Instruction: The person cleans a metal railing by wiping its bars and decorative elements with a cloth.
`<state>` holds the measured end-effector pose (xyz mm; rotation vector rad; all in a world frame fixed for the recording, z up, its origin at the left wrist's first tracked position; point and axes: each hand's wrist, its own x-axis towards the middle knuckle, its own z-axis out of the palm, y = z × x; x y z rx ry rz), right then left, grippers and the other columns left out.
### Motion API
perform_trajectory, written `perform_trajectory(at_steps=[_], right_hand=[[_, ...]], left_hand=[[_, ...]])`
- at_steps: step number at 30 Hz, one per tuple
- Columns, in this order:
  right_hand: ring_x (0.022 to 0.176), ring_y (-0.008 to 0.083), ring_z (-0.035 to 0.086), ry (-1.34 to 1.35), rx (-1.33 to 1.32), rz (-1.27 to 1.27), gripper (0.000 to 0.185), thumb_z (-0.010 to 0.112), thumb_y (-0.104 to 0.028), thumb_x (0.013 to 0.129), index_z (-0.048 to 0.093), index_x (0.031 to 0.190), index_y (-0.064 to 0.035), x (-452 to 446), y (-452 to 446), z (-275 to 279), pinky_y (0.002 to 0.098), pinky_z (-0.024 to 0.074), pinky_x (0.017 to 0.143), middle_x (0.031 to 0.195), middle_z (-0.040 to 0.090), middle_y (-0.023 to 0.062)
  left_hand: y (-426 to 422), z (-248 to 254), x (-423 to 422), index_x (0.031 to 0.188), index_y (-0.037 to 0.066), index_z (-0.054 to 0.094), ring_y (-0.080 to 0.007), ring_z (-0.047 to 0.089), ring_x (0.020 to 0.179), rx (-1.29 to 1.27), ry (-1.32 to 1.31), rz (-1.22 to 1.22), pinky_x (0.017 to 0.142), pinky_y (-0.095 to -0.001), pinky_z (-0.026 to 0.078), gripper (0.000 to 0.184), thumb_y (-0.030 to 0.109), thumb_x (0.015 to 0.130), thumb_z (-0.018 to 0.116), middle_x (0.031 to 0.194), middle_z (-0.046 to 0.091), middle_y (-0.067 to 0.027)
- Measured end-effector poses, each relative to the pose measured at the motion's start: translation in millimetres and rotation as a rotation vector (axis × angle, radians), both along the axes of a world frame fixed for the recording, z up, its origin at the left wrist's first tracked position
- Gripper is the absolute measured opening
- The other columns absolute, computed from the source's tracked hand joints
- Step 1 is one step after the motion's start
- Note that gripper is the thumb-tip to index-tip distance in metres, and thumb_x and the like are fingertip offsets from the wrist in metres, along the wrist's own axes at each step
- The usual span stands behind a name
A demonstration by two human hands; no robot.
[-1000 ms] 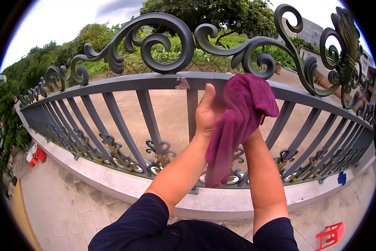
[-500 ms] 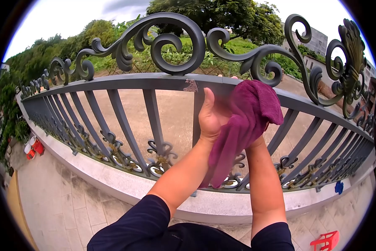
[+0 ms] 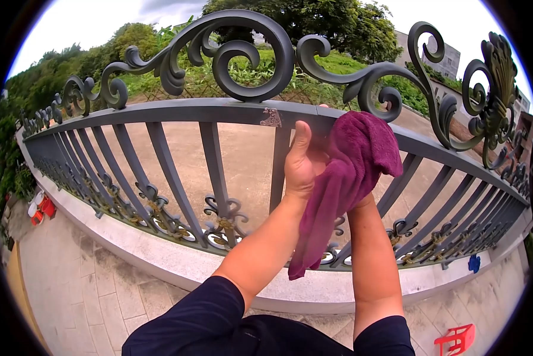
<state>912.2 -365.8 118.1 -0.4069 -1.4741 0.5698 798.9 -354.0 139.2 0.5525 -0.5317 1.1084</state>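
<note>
A purple cloth (image 3: 352, 172) hangs in folds over my hands at the top rail (image 3: 219, 111) of a grey metal fence. My left hand (image 3: 304, 163) is at the cloth's left side, thumb pointing up, its fingers partly hidden behind the cloth and near the rail. Mostly covered by the cloth, my right hand (image 3: 364, 203) shows only its wrist and lower edge. One end of the cloth dangles between my forearms. Left of my thumb, a worn, peeling patch (image 3: 271, 117) marks the rail.
Scrollwork (image 3: 251, 53) rises above the rail, and vertical bars (image 3: 216, 160) stand below it on a pale ledge (image 3: 159, 261). A red stool (image 3: 456, 339) is at the lower right, a blue item (image 3: 474, 263) on the ledge, and red buckets (image 3: 45, 206) at the far left.
The view has shifted, so the fence scrollwork sits further right than a second ago. The hands and cloth have moved slightly right in view, and the dangling end has swung a little.
</note>
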Motion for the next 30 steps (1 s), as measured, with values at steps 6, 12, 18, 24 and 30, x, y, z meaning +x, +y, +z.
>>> perform_trajectory(at_steps=[6,12,18,24,30], right_hand=[[0.138,0.0272,0.05,0.037,-0.088,0.116,0.059,0.063,-0.03,0.102,0.043,0.152,-0.0051,13,-2,-15,0.0418,0.0356,0.12,0.15,0.052,0.0132],[0.138,0.0255,0.051,-0.314,0.091,-0.402,0.06,0.064,-0.028,0.101,0.042,0.153,-0.0064,23,8,-21,0.041,0.0362,0.119,0.15,0.052,0.0118],[0.138,0.0248,0.05,-0.33,0.151,-0.471,0.06,0.063,-0.027,0.102,0.041,0.154,-0.0081,21,3,-22,0.04,0.0359,0.12,0.151,0.052,0.01],[0.138,0.0245,0.05,-0.147,0.036,-0.174,0.057,0.06,-0.027,0.104,0.042,0.154,-0.008,31,21,-33,0.0398,0.0364,0.12,0.151,0.052,0.0098],[0.137,0.0248,0.051,-0.184,0.029,-0.222,0.055,0.059,-0.028,0.105,0.042,0.154,-0.0081,29,16,-31,0.0401,0.037,0.119,0.15,0.052,0.0096]], left_hand=[[-5,1,-2,0.134,-0.003,0.058,-0.0365,0.064,0.123,0.038,0.031,-0.004,0.11,-0.0514,0.05,0.065,0.052,0.1,0.063,0.129,0.067,-0.022],[-8,2,-4,0.131,-0.01,0.058,-0.0386,0.064,0.123,0.066,0.083,0.0,0.11,-0.0513,0.049,0.079,0.061,0.096,0.062,0.13,0.066,-0.0258],[-5,2,-2,0.133,-0.009,0.057,-0.0388,0.063,0.124,0.046,0.073,-0.084,0.111,-0.052,0.048,0.08,0.061,0.095,0.065,0.131,0.065,-0.0251],[-6,0,-1,0.135,-0.003,0.057,-0.0378,0.064,0.123,-0.039,-0.023,-0.219,0.11,-0.0535,0.049,0.072,0.055,0.094,0.069,0.129,0.067,-0.0228],[-4,-2,0,0.134,-0.001,0.058,-0.037,0.063,0.124,-0.043,0.018,-0.101,0.11,-0.054,0.049,0.064,0.052,0.099,0.064,0.13,0.066,-0.0226]])
